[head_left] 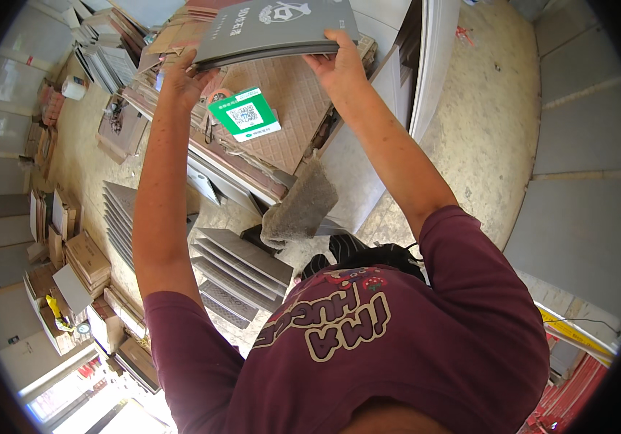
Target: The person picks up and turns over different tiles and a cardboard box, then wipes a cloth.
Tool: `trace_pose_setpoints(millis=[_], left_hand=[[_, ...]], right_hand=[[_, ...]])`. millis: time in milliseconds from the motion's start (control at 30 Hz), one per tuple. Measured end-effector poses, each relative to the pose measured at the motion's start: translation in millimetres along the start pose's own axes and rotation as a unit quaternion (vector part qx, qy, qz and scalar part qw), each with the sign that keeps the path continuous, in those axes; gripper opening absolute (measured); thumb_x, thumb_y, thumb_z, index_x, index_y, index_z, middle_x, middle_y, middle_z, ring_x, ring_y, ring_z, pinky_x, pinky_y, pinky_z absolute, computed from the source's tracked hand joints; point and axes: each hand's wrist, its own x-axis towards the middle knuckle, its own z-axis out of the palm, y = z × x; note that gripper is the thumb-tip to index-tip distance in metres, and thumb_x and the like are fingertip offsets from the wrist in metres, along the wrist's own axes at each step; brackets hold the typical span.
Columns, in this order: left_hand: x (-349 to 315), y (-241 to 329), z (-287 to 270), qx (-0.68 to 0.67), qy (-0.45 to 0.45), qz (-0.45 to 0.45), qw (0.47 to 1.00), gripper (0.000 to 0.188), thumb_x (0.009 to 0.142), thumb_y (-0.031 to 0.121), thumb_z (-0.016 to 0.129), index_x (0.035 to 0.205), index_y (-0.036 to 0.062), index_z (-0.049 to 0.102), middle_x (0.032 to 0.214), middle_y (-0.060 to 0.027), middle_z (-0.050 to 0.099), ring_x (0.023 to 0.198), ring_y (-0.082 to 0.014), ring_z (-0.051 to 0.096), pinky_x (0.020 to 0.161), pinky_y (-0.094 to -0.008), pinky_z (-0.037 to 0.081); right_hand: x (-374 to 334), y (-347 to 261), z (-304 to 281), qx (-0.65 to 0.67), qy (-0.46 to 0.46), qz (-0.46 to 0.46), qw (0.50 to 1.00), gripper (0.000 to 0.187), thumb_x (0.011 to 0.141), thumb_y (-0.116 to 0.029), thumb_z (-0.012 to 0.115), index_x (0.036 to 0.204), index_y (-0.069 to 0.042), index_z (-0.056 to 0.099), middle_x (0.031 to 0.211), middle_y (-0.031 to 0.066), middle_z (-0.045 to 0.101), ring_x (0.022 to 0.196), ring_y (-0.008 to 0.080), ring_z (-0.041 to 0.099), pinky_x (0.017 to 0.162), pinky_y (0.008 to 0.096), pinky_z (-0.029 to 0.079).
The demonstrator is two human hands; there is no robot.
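Both my hands hold a large, flat grey book [274, 25] with a white emblem and lettering on its cover. It looks like a catalogue or sample book, and the upper edge of the picture cuts it off. My left hand [184, 79] is closed on its near left corner. At the right side, my right hand [339, 64] grips it with the thumb on top and fingers beneath. Below the book, a green and white card [244, 114] with a square code stands on a brown, tile-patterned stack top [281, 90].
A grey cloth [303, 206] hangs over the stack's near corner. Grey tiles stand in a slotted row [242, 267] on the floor, with another row [119, 217] to the left. Cardboard boxes [86, 257] line the left wall. Large pale panels [433, 65] lean at the right.
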Motion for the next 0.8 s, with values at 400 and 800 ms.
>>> trace_pose_setpoints(millis=[400,800], left_hand=[[-23,-30,-20,0.111,0.009,0.086,0.990,0.060,0.085,0.023,0.061,0.132,-0.0051,0.034,0.125,-0.0200,0.046,0.115,-0.0311,0.048,0.090,-0.0437,0.048],[-103,-50,-57,0.153,0.085,0.138,0.975,0.052,0.088,0.018,0.057,0.130,-0.0058,0.036,0.116,-0.0165,0.056,0.101,-0.0262,0.058,0.077,-0.0344,0.053]], right_hand=[[29,48,-28,0.166,0.101,0.048,0.980,0.032,0.077,-0.006,0.060,0.106,0.000,0.049,0.106,0.0117,0.053,0.097,0.0241,0.057,0.092,0.0338,0.049],[46,86,-61,0.205,0.148,0.088,0.963,0.038,0.073,-0.005,0.063,0.107,-0.003,0.048,0.105,0.0081,0.053,0.098,0.0218,0.055,0.091,0.0330,0.048]])
